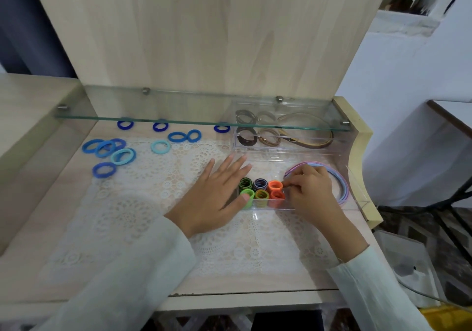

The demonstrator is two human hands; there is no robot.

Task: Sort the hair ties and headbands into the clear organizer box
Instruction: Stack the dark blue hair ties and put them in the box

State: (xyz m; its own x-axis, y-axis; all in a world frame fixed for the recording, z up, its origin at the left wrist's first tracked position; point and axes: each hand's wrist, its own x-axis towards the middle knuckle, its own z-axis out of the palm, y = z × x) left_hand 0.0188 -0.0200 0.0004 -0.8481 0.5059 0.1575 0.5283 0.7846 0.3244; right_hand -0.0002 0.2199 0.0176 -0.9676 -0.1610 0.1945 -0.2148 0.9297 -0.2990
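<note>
this looks like a home, most likely a dressing corner in a bedroom. a pale wood-grain worktop [51,228] is spread with a white lace cloth [143,203], the sort laid over household furniture. behind it rises a matching wooden back panel [191,29] carrying a narrow glass shelf [178,105] on small metal pegs. personal grooming bits lie about: blue hair ties [104,149] and a clear organizer box [357,204]. a plain painted wall [398,80] and patterned floor tiles [459,266] show on the right.
</note>
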